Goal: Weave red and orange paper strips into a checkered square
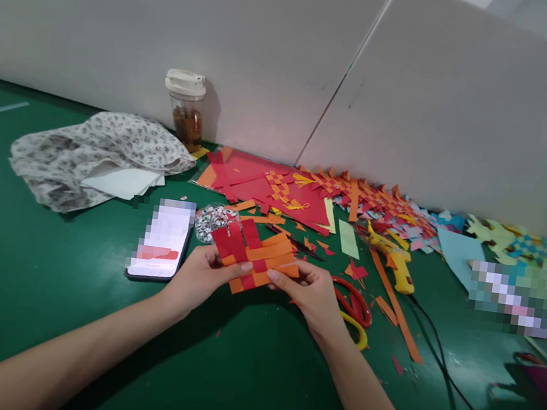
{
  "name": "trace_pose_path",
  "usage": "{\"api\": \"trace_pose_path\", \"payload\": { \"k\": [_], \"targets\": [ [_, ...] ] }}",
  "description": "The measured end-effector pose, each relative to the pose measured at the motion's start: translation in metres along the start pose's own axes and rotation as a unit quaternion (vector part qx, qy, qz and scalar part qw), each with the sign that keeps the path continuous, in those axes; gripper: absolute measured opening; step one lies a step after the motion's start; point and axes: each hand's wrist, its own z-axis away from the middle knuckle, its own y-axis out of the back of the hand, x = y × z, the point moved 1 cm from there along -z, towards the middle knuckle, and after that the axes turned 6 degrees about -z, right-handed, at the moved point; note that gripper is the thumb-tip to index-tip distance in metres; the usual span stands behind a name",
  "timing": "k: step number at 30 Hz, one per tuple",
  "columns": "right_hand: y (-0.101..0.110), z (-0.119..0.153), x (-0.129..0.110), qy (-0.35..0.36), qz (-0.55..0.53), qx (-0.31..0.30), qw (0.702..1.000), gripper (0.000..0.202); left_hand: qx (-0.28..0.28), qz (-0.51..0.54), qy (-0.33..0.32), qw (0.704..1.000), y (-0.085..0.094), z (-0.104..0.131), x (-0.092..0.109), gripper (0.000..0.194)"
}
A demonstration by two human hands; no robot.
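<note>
A small piece woven from red and orange paper strips (pixel 258 250) is held over the green table, its loose red ends pointing up and left and its orange ends to the right. My left hand (pixel 204 273) pinches its left side, thumb on top. At its lower right edge, my right hand (pixel 310 290) grips the orange strips between thumb and fingers. Red-handled scissors (pixel 363 311) with a yellow inner loop lie partly behind my right hand. Just behind the woven piece is a round, speckled bead-like item (pixel 211 222).
A phone (pixel 160 240) lies left of my hands, near a patterned cloth (pixel 99 148) and a lidded cup (pixel 185 113). Red sheets (pixel 251 178) and woven paper pieces line the wall. A yellow glue gun (pixel 400 262) with a black cord is at right.
</note>
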Motion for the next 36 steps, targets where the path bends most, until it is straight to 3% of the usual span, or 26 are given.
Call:
{"api": "trace_pose_path", "payload": {
  "k": [5, 10, 19, 26, 31, 33, 36],
  "targets": [
    [-0.0032, 0.0027, 0.0029, 0.007, 0.019, -0.023, 1.0, 0.02, -0.002, 0.012, -0.01, 1.0, -0.0018, 0.0013, 0.0029, 0.036],
    [-0.0049, 0.0031, 0.0048, -0.011, 0.021, -0.031, 0.999, 0.023, 0.003, 0.016, -0.005, 1.0, -0.0024, 0.0018, 0.0056, 0.033],
    [-0.001, 0.0014, 0.0012, -0.001, 0.015, -0.007, 1.0, 0.024, 0.004, 0.023, -0.016, 1.0, -0.0038, 0.0024, 0.0068, 0.035],
    [-0.0049, 0.0029, 0.0, 0.005, 0.026, -0.009, 1.0, 0.022, -0.032, 0.04, -0.015, 0.999, -0.0024, 0.0021, 0.0049, 0.039],
    [0.0004, 0.0002, -0.0022, 0.005, -0.005, 0.056, 0.998, 0.024, -0.005, 0.037, -0.007, 0.999, -0.0016, 0.0012, 0.0036, 0.04],
    [0.0015, 0.0001, -0.0025, 0.019, -0.013, 0.076, 0.997, 0.026, -0.003, 0.038, -0.006, 0.999, -0.0016, 0.0012, 0.0035, 0.04],
    [-0.0015, 0.0017, -0.002, 0.027, -0.02, 0.049, 0.998, 0.04, -0.018, 0.029, 0.001, 0.999, -0.0027, 0.0022, 0.0042, 0.037]
  ]
}}
